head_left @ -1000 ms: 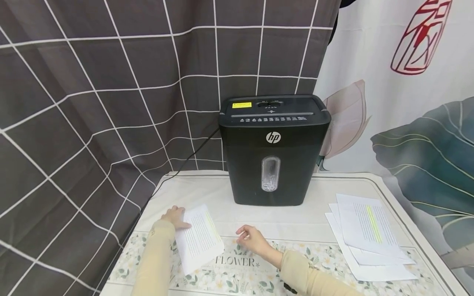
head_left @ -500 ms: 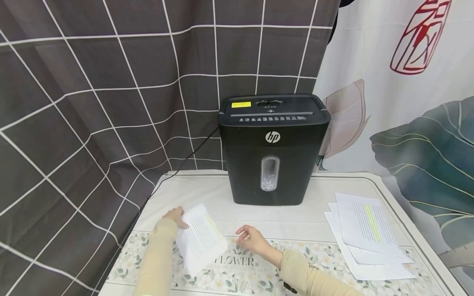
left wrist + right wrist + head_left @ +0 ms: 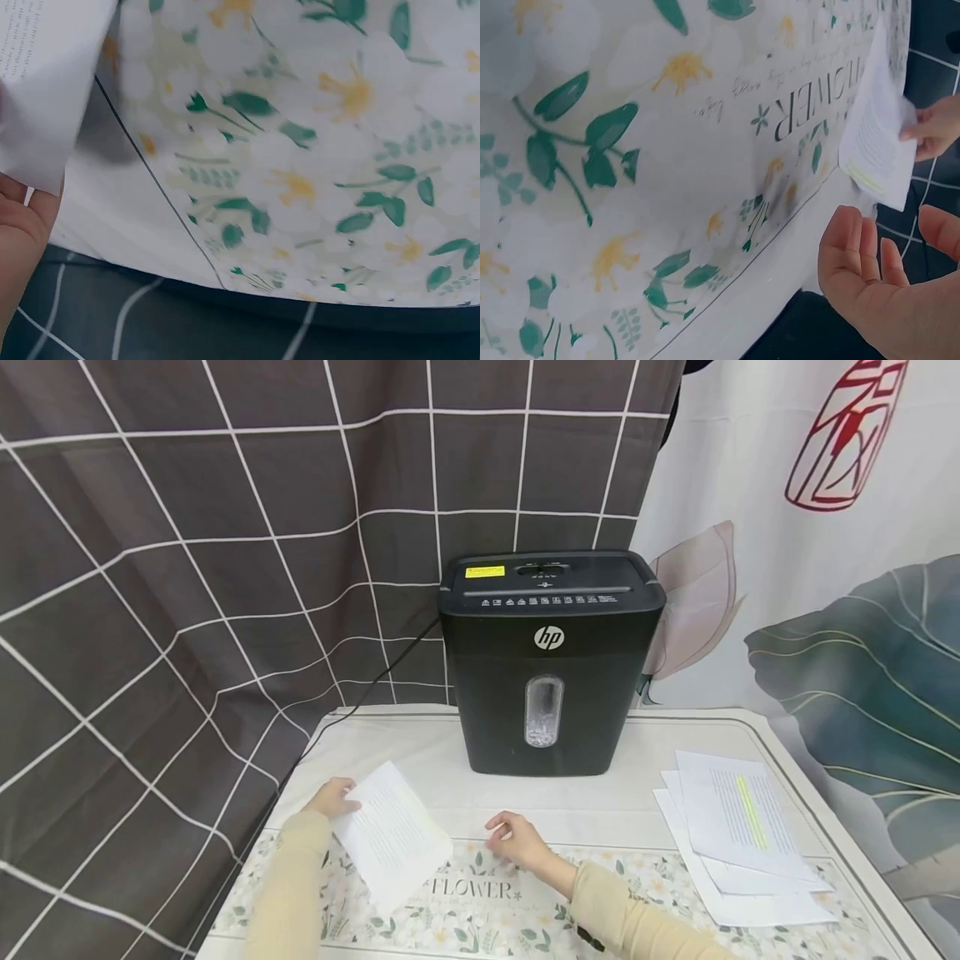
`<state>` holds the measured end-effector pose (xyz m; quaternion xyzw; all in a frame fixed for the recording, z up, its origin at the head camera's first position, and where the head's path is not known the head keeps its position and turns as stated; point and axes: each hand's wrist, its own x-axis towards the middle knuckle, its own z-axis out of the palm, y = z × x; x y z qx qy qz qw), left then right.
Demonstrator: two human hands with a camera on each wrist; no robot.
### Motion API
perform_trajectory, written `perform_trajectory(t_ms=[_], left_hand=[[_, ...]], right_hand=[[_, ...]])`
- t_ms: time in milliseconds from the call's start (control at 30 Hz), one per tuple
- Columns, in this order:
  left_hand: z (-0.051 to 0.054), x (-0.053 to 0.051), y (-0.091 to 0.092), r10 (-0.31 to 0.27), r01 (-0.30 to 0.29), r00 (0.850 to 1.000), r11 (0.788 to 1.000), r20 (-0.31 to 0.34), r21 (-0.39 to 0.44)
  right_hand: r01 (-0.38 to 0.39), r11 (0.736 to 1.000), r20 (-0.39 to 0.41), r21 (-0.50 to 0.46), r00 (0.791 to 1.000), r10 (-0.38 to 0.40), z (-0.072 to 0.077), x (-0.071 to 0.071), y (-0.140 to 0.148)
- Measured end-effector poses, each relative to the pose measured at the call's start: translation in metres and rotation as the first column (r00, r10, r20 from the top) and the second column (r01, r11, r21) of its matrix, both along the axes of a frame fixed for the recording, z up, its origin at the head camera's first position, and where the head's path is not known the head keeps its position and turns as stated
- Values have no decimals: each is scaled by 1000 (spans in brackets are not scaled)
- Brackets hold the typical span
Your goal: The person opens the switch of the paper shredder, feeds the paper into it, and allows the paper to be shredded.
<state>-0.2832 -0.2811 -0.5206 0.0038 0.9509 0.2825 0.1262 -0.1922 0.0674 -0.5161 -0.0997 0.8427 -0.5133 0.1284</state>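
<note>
Printed sheet [image 3: 393,835], held over the worktop [image 3: 420,747]'s left side, left grip [image 3: 332,798] pinching its left edge, right grip [image 3: 519,841] relaxed and holding nothing, should be light, floppy and easily creased, so best taken by opposite edges

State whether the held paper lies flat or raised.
Raised, at least partly: the left hand holds the paper tilted, its shadow on the tablecloth.

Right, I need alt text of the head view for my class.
A person's left-hand grip holds printed paper over a flowered table; the right-hand grip is empty. A black shredder stands behind, with more papers at right.
</note>
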Motion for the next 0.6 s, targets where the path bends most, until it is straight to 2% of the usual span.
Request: perform_trajectory(t_ms=[133, 167, 200, 300, 400, 433, 600], left_hand=[[0, 2, -21, -1, 5, 999, 996, -51, 94], [-2, 1, -27, -6, 14, 998, 993, -70, 114], [-7, -2, -35, -25, 40, 993, 991, -116, 131], [-12, -2, -47, -30, 53, 989, 986, -147, 159], [-9, 2, -45, 22, 4, 993, 976, -119, 216], [-4, 5, -40, 53, -33, 995, 973, -81, 230], [4, 14, -25, 139, -126, 990, 955, -29, 269]], right_hand=[[7, 1000, -6, 15, 1000, -7, -1, -2, 2], [8, 1000, -7, 17, 1000, -8, -1, -3, 2], [11, 1000, -2, 15, 1000, -11, -1, -4, 3], [22, 999, -3, 25, 1000, -22, -1, -6, 5], [43, 998, -8, 43, 999, -43, -2, -8, 8], [50, 998, -12, 48, 999, -50, -2, -8, 9], [77, 996, -4, 34, 997, -76, -1, -11, 15]])
